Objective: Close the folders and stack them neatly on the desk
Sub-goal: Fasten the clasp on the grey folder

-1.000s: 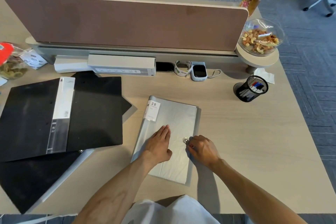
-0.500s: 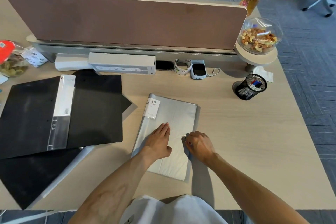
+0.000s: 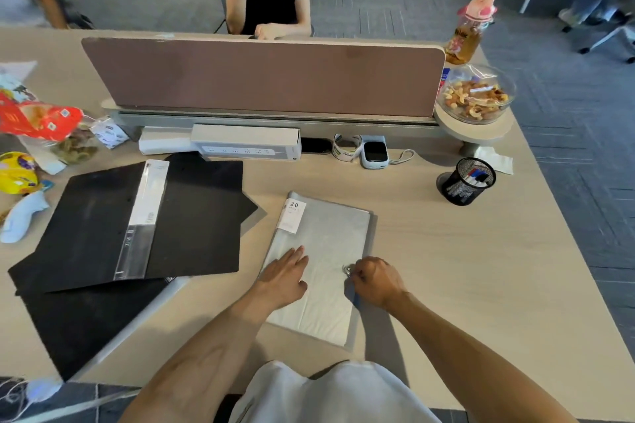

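Note:
A closed translucent grey folder with a "20" label lies in front of me on the desk. My left hand rests flat on its cover, fingers apart. My right hand has its fingers pinched on a small metal clasp at the folder's right edge. To the left an open black folder with a clear spine strip lies spread flat. It overlaps another black folder that reaches the desk's front edge.
A brown divider panel and a power strip box run along the back. A mesh pen cup, a nut bowl and a drink bottle stand at right. Snack bags lie at left. A person sits behind the divider.
The head camera has tilted up, so more of the room and desk shows. Both hands stay on the grey folder, the right still at the clasp.

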Demonstrator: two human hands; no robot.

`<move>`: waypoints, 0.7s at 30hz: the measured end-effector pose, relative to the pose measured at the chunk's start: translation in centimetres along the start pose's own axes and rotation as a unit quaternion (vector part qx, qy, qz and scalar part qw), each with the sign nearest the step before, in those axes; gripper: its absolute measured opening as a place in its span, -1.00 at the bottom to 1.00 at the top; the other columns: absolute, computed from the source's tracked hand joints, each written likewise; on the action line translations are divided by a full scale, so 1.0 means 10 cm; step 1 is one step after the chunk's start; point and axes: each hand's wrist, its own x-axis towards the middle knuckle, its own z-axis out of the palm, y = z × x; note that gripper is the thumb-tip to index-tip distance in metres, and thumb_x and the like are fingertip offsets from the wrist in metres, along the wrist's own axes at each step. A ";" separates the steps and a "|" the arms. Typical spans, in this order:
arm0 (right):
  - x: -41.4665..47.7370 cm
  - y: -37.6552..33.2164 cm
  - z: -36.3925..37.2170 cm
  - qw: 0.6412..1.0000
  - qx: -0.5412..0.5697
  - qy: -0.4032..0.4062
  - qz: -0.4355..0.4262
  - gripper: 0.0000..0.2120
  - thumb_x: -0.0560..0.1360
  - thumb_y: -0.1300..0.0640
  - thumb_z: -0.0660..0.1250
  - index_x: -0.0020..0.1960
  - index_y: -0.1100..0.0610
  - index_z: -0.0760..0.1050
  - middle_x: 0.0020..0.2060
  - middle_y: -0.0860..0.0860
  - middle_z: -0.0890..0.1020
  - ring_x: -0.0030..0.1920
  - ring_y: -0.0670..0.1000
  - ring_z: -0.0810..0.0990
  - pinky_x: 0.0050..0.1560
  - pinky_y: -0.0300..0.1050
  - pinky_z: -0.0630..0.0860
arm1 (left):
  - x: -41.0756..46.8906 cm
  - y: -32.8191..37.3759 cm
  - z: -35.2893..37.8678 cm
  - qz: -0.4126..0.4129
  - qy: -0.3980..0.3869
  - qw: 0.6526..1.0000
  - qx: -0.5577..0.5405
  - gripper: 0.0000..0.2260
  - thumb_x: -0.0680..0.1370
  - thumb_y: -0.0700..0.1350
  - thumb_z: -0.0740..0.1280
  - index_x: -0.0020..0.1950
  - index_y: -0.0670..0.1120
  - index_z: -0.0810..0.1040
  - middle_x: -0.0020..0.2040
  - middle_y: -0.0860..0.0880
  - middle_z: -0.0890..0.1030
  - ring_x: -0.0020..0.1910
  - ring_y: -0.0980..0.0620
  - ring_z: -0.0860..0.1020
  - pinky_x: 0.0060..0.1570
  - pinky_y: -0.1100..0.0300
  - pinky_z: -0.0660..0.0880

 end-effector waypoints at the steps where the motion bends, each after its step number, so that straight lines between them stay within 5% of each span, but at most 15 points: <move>1: 0.00 0.01 -0.01 0.999 0.040 0.009 0.023 -0.74 0.53 0.03 0.17 -0.07 0.14 0.57 -0.02 0.12 0.61 0.01 0.18 0.58 -0.06 -0.06 0.48 | -0.03 -0.01 0.02 -0.016 0.004 1.000 -0.011 -0.43 0.59 -0.05 0.13 0.57 -0.08 0.04 0.61 -0.04 -0.09 0.58 -0.01 -0.07 0.51 0.01 0.10; 7: -0.06 0.03 0.04 0.961 0.241 0.065 0.120 -0.72 0.50 0.19 0.22 0.17 0.23 0.51 0.13 0.26 0.53 0.13 0.25 0.51 0.11 -0.03 0.45 | -0.12 -0.07 0.05 -0.143 0.028 0.981 -0.124 -0.41 0.60 -0.01 0.13 0.58 -0.07 -0.03 0.60 -0.04 -0.16 0.58 -0.03 -0.12 0.50 0.02 0.09; 11: -0.11 -0.01 0.09 0.942 0.285 0.044 0.171 -0.65 0.54 0.17 0.18 0.30 0.19 0.43 0.24 0.23 0.51 0.24 0.23 0.48 0.17 -0.02 0.42 | -0.06 -0.13 0.01 -0.187 0.035 0.959 -0.210 -0.38 0.57 0.01 0.18 0.56 -0.09 0.02 0.59 -0.08 -0.02 0.53 -0.12 0.11 0.45 0.01 0.18; 15: -0.14 -0.07 0.12 0.936 0.285 0.055 0.200 -0.69 0.55 0.19 0.19 0.27 0.21 0.45 0.20 0.20 0.54 0.20 0.22 0.50 0.14 -0.03 0.43 | 0.03 -0.20 -0.06 -0.178 0.048 0.955 -0.234 -0.40 0.52 0.01 0.24 0.52 -0.06 0.14 0.48 -0.13 0.26 0.41 -0.19 0.30 0.34 -0.01 0.33; 18: -0.16 -0.04 0.15 0.929 0.284 0.074 0.227 -0.87 0.49 0.18 0.24 -0.01 0.18 0.52 -0.07 0.16 0.60 -0.01 0.21 0.56 0.05 0.04 0.52 | 0.05 -0.17 -0.02 -0.128 0.024 0.960 -0.249 -0.36 0.50 0.02 0.25 0.55 -0.03 0.12 0.50 -0.09 0.25 0.45 -0.15 0.26 0.39 0.00 0.29; 21: -0.23 0.07 0.16 0.918 0.279 0.094 0.264 -0.71 0.50 0.13 0.29 0.19 0.21 0.51 0.09 0.19 0.61 0.13 0.21 0.55 0.16 0.02 0.48 | 0.09 -0.11 0.03 -0.065 0.003 0.972 -0.225 -0.38 0.50 0.01 0.25 0.53 -0.05 0.17 0.52 -0.08 0.23 0.47 -0.12 0.22 0.43 0.01 0.24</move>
